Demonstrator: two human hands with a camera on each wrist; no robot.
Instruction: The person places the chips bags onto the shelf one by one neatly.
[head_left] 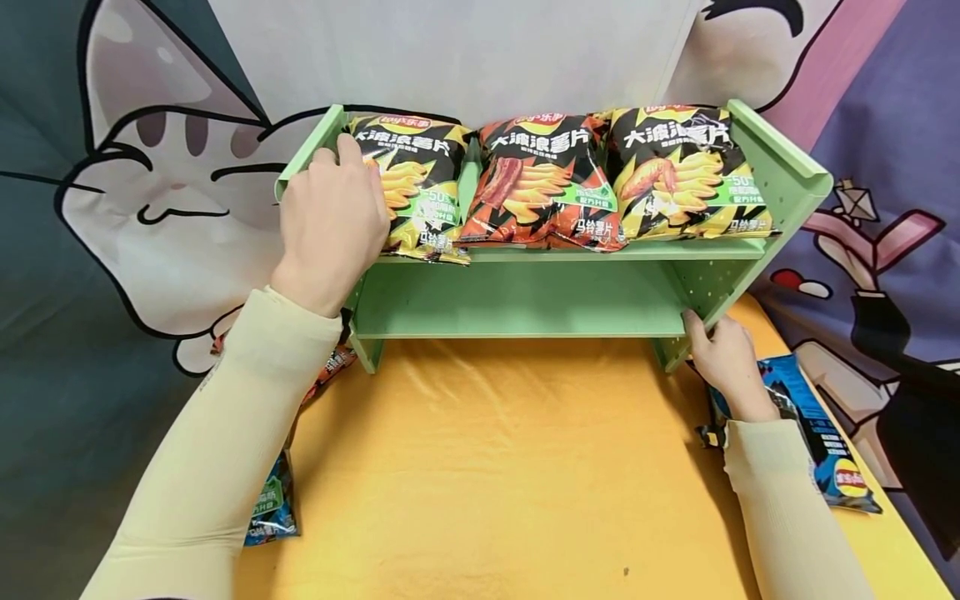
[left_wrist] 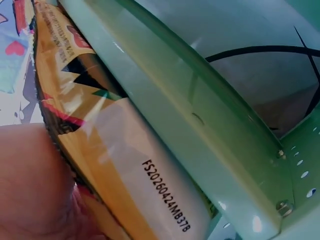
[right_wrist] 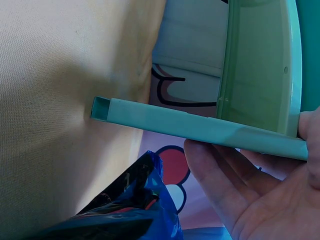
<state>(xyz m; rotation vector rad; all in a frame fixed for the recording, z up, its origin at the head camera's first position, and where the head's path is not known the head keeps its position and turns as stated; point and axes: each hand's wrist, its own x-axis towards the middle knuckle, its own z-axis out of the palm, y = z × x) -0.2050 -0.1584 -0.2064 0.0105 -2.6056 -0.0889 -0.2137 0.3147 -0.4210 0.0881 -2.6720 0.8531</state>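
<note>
A green two-tier shelf rack point(head_left: 525, 296) stands on the table with three bags of potato chips on its upper tier. My left hand point(head_left: 330, 221) grips the left edge of the leftmost yellow-and-black chip bag point(head_left: 423, 192), beside the rack's left side panel; some fingertips are hidden. In the left wrist view, that bag point(left_wrist: 125, 150) lies against the green panel point(left_wrist: 190, 125). A red chip bag point(head_left: 536, 183) sits in the middle, and another yellow-and-black bag point(head_left: 675, 175) is at the right. My right hand point(head_left: 723, 358) holds the lower right side panel, thumb inside and fingers outside.
A blue chip bag point(head_left: 821, 433) lies on the yellow table point(head_left: 495, 475) by my right forearm. At the left table edge, another blue bag point(head_left: 273, 504) and a red bag point(head_left: 333, 367) are partly hidden by my left arm. A cartoon-printed cloth point(head_left: 180, 250) hangs behind.
</note>
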